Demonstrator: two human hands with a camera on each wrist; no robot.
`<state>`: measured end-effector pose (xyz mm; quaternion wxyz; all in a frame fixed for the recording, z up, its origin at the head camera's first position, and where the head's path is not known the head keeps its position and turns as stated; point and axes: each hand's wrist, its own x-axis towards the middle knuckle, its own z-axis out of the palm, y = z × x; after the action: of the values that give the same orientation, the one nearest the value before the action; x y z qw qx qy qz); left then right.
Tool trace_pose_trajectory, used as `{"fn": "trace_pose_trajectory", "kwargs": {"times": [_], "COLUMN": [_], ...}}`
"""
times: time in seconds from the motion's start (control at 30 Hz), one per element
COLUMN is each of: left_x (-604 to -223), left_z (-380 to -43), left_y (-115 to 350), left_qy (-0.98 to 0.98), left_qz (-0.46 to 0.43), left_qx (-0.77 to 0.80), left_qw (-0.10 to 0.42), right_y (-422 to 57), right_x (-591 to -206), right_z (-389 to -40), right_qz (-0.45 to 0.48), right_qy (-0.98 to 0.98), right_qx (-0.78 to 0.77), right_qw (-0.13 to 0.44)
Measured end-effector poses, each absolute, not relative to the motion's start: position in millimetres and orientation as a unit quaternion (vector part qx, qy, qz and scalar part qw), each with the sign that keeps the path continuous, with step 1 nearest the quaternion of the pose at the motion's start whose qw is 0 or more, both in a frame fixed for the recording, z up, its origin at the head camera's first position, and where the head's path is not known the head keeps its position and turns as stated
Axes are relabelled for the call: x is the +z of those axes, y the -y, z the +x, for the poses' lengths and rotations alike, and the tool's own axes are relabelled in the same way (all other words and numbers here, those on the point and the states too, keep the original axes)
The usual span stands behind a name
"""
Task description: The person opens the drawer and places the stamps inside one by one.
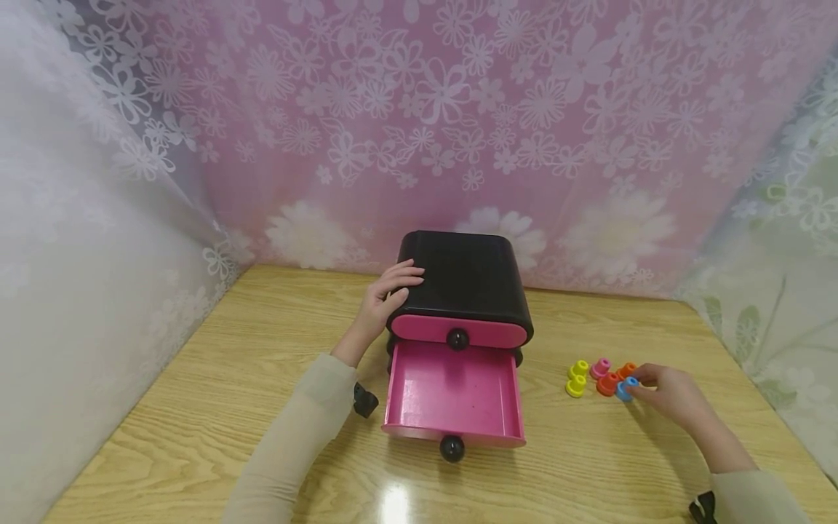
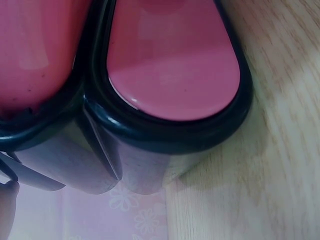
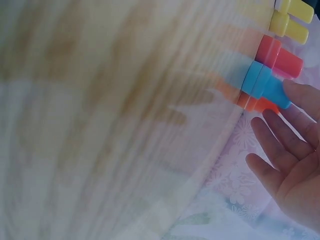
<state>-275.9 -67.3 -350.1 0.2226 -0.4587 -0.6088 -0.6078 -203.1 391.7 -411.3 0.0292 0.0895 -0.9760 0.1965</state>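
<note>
Black cabinet [image 1: 468, 273] sits under your left hand [image 1: 390, 290], fingers extended, probably to steady it with the pink drawer [image 1: 452, 400] out. Rightward on the bench [image 1: 583, 466], your right hand [image 1: 677, 399] pinches the blue peg [image 1: 623, 392] high, likely because the red peg [image 1: 607, 384] crowds its base.

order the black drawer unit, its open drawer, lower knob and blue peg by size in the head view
1. Black drawer unit
2. Open drawer
3. Lower knob and blue peg: look too alike to rank
</note>
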Motion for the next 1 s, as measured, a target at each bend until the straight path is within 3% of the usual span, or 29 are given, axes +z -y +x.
{"fn": "trace_pose_trajectory", "kwargs": {"times": [0.53,1.0], "left_x": [-351.3,-349.8], "left_z": [-276.9,-276.5], "left_y": [66.2,66.4], "left_qy": [0.606,0.607], "left_qz": [-0.455,-0.456], "left_qx": [-0.613,-0.612], "left_qw": [0.224,0.220], "right_y": [-384.3,-360.0], "right_x": [-401.7,-385.4], "right_z": [-188.9,-165.8], "right_qz": [0.088,0.082], "right_qy": [0.973,0.958], "right_qx": [0.207,0.233], "right_qw": [0.053,0.148]}}
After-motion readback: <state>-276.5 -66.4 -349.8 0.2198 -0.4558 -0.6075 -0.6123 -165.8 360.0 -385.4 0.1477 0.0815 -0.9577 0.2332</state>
